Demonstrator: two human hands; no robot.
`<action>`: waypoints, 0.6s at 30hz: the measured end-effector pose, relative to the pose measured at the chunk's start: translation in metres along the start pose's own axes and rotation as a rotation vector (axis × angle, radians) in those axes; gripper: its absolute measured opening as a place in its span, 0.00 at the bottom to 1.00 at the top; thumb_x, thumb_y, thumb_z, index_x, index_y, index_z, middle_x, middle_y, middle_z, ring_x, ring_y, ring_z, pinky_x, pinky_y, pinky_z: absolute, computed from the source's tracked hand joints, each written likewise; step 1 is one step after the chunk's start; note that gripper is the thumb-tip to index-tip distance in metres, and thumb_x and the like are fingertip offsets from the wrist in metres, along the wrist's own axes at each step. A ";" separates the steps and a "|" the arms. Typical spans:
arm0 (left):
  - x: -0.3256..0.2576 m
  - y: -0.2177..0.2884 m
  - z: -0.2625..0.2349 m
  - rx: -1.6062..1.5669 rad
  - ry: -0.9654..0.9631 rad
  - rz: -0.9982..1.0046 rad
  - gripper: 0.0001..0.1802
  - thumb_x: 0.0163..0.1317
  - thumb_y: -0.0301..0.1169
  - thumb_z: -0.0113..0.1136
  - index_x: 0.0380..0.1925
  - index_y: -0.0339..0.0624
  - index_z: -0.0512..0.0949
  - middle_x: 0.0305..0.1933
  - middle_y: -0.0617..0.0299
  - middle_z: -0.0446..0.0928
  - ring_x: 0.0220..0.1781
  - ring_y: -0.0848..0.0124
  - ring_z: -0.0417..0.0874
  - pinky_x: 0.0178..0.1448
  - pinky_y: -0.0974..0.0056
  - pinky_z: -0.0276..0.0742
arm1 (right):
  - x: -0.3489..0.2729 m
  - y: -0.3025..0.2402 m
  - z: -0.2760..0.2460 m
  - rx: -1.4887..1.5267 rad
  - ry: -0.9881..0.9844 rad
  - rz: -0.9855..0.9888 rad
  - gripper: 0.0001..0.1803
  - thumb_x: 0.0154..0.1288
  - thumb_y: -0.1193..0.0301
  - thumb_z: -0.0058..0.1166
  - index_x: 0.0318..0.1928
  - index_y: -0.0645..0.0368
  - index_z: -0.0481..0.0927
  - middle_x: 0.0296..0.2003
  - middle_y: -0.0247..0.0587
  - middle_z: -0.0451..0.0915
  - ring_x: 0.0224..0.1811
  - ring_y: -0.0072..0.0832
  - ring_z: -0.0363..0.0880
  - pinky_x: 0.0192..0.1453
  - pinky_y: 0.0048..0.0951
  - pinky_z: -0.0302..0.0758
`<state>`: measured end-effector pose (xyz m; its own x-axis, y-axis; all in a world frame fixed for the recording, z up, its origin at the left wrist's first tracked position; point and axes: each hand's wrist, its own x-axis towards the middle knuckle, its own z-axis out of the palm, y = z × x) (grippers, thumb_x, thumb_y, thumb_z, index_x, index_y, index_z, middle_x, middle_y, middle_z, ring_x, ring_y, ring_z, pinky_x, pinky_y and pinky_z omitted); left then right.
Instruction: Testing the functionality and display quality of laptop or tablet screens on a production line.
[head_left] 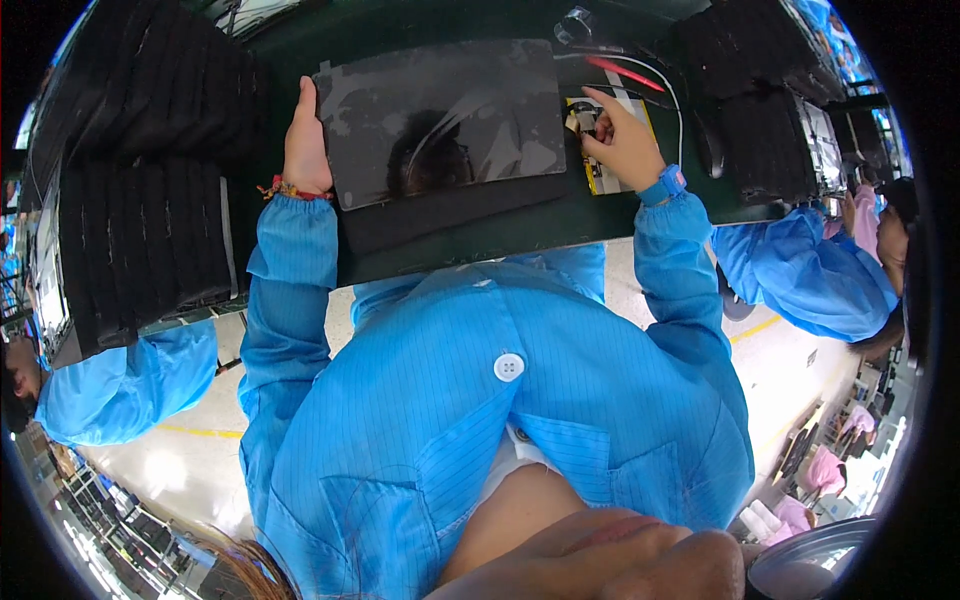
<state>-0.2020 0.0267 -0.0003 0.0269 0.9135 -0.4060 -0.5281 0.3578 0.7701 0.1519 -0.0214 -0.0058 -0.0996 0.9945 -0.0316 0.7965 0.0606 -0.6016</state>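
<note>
A large, dark, glossy flat panel (480, 110), looking like a screen with smudged film, lies in front of me on black padding (440, 218). My left hand (308, 145) stands along its left edge, fingers straight and close together, holding nothing. To the right of the panel, my right hand (628, 140) is over a yellow-edged flat piece (606, 184) with small silvery parts on it. Its index finger stretches out apart from the thumb, while the other fingers curl in. I see nothing gripped between finger and thumb.
Black padded stacks stand at the left (150, 170) and right (765, 150). Behind my right hand lie a red pen-like tool (625, 72), a white cable (676, 95) and a clear roll of tape (574, 27). Blue-sleeved co-workers sit at left (130, 385) and right (810, 270).
</note>
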 end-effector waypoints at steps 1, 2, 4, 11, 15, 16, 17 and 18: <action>0.003 -0.001 -0.003 0.008 -0.014 0.005 0.30 0.63 0.54 0.39 0.51 0.41 0.70 0.52 0.57 0.73 0.50 0.61 0.73 0.55 0.61 0.67 | 0.002 -0.002 0.000 -0.031 -0.019 0.029 0.35 0.48 0.71 0.54 0.61 0.52 0.62 0.27 0.39 0.72 0.29 0.30 0.73 0.36 0.30 0.71; 0.005 -0.001 -0.004 0.017 -0.027 0.009 0.30 0.63 0.55 0.38 0.50 0.40 0.70 0.52 0.57 0.73 0.51 0.61 0.73 0.55 0.61 0.67 | 0.002 -0.005 0.000 -0.032 -0.018 0.029 0.35 0.48 0.71 0.54 0.61 0.52 0.62 0.27 0.39 0.72 0.29 0.30 0.73 0.36 0.30 0.71; 0.002 0.001 -0.003 -0.027 -0.035 -0.002 0.28 0.63 0.53 0.41 0.50 0.40 0.70 0.51 0.57 0.73 0.50 0.62 0.73 0.55 0.61 0.67 | 0.004 -0.009 0.002 -0.112 -0.015 0.075 0.34 0.47 0.70 0.54 0.59 0.55 0.63 0.28 0.42 0.74 0.31 0.35 0.74 0.39 0.34 0.72; -0.026 -0.002 0.006 0.113 -0.086 0.206 0.20 0.54 0.34 0.61 0.46 0.38 0.72 0.45 0.58 0.76 0.43 0.67 0.77 0.48 0.66 0.71 | 0.005 0.015 0.018 -0.399 0.285 -0.080 0.35 0.46 0.72 0.55 0.59 0.55 0.62 0.31 0.45 0.74 0.33 0.37 0.74 0.37 0.34 0.71; -0.082 -0.002 -0.017 0.659 -0.384 0.774 0.17 0.50 0.26 0.60 0.42 0.36 0.74 0.36 0.58 0.78 0.36 0.68 0.78 0.41 0.65 0.75 | -0.027 -0.043 -0.039 -0.114 0.399 0.257 0.33 0.56 0.62 0.53 0.61 0.59 0.60 0.32 0.52 0.77 0.26 0.33 0.76 0.32 0.31 0.73; -0.089 0.010 0.000 0.689 -0.807 1.182 0.16 0.50 0.23 0.57 0.42 0.36 0.74 0.39 0.50 0.77 0.40 0.61 0.80 0.44 0.61 0.76 | -0.033 -0.048 -0.047 0.131 0.295 0.318 0.33 0.60 0.59 0.50 0.63 0.57 0.57 0.29 0.48 0.78 0.22 0.25 0.74 0.26 0.26 0.71; -0.101 0.018 0.015 0.787 -0.992 1.367 0.14 0.51 0.22 0.56 0.41 0.35 0.74 0.42 0.45 0.76 0.44 0.55 0.79 0.48 0.55 0.74 | -0.035 -0.046 -0.048 0.132 0.293 0.318 0.33 0.60 0.59 0.50 0.63 0.57 0.57 0.29 0.48 0.78 0.22 0.25 0.74 0.26 0.26 0.71; -0.109 0.025 0.026 0.783 -1.144 1.407 0.14 0.52 0.23 0.55 0.41 0.35 0.74 0.43 0.46 0.75 0.46 0.54 0.78 0.50 0.52 0.73 | -0.038 -0.044 -0.048 0.686 0.019 0.241 0.34 0.61 0.60 0.50 0.64 0.56 0.55 0.31 0.47 0.78 0.25 0.24 0.75 0.28 0.24 0.71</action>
<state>-0.1959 -0.0589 0.0756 0.6043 0.1397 0.7844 -0.2443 -0.9046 0.3493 0.1493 -0.0575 0.0608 0.0470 0.9751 -0.2166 0.2414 -0.2215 -0.9448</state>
